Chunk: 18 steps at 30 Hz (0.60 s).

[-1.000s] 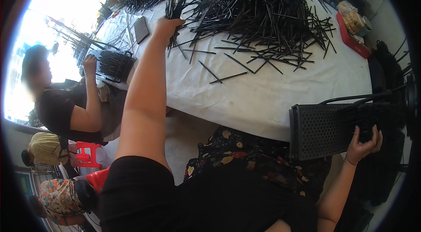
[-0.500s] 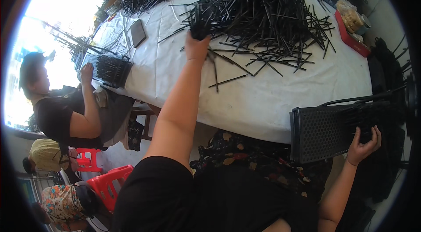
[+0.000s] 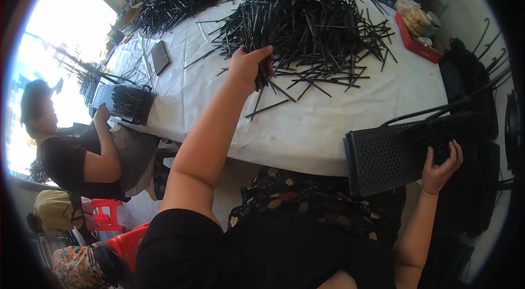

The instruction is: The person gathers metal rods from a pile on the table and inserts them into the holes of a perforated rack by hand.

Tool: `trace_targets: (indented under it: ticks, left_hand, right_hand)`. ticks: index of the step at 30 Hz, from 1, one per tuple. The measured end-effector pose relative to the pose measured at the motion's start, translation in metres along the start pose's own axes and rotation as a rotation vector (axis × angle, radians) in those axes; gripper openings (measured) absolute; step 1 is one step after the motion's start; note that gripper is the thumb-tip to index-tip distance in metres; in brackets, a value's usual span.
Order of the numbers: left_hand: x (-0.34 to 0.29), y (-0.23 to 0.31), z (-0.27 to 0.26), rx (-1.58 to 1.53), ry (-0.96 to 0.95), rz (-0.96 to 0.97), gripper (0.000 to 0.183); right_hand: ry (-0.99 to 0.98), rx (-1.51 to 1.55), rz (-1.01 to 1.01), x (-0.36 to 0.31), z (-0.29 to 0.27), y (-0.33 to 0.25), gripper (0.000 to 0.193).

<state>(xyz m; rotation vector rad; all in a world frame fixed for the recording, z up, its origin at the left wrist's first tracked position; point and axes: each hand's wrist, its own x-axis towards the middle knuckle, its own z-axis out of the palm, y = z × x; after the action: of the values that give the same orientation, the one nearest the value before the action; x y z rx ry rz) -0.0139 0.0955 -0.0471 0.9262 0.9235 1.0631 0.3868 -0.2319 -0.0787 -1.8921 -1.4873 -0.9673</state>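
Observation:
My left hand (image 3: 250, 69) is closed round a bunch of thin black sticks (image 3: 262, 73) at the near edge of a large tangled pile of black sticks (image 3: 317, 15). The bunch's far ends merge with the pile. At the right, a black perforated tray (image 3: 383, 160) stands tilted at the table's near edge. Many dark pieces (image 3: 432, 133) cover its right part. Against these pieces rests my right hand (image 3: 442, 171), its thumb and fingers spread apart; the dark background partly hides what the fingertips touch.
Another person (image 3: 82, 152) sits at the left, a hand at a similar black tray (image 3: 134, 104). A white-covered table (image 3: 306, 130) carries a flat dark slab (image 3: 160, 58) and a red box (image 3: 418, 43). Curved metal rods (image 3: 484, 37) stand at the right; a red stool (image 3: 106, 214) is lower left.
My left hand has drawn slightly nearer and turned, its sticks now pointing down below the fist. The view has shifted. My right hand stays at the tray. Another hand shows at the far edge.

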Motion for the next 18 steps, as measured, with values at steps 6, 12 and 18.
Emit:
trace_targets:
  ticks: [6,12,18]
  left_hand:
    - [-0.110,-0.010,0.066,-0.074,-0.254,-0.150,0.022]
    - [-0.248,-0.062,0.098,0.456,-0.924,-0.257,0.027]
    - [-0.278,-0.121,0.063,0.179,-1.119,-0.589,0.035]
  right_hand:
    - [0.154,0.657,0.127,0.015,-0.029,-0.079,0.078]
    - [-0.464,2.169,0.751,0.012,-0.064,-0.180,0.098]
    - [-0.790,2.064,1.003,-0.027,-0.078,-0.190,0.050]
